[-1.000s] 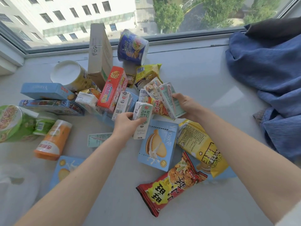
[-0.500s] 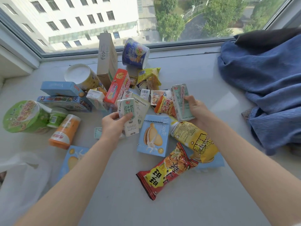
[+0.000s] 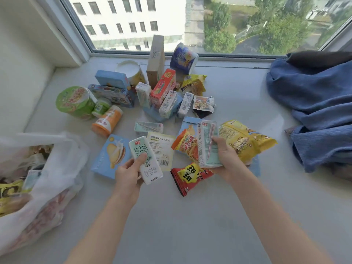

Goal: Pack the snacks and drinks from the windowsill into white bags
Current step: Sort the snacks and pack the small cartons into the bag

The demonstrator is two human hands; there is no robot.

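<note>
Snacks (image 3: pixel 162 92) lie mid-windowsill (image 3: pixel 238 103); bag (image 3: pixel 47 178) left; cloth (image 3: pixel 314 103) right.

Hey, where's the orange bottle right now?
In the head view the orange bottle lies on its side on the left of the windowsill, just right of the green cup and behind the white bag.

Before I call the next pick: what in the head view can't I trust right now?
- White bag: contents blurred, cut off by the left edge.
- Red snack packet: right end hidden under the right hand.
- Left hand: its grip covers part of the milk carton.
- Small print on the cartons is too small.
</note>
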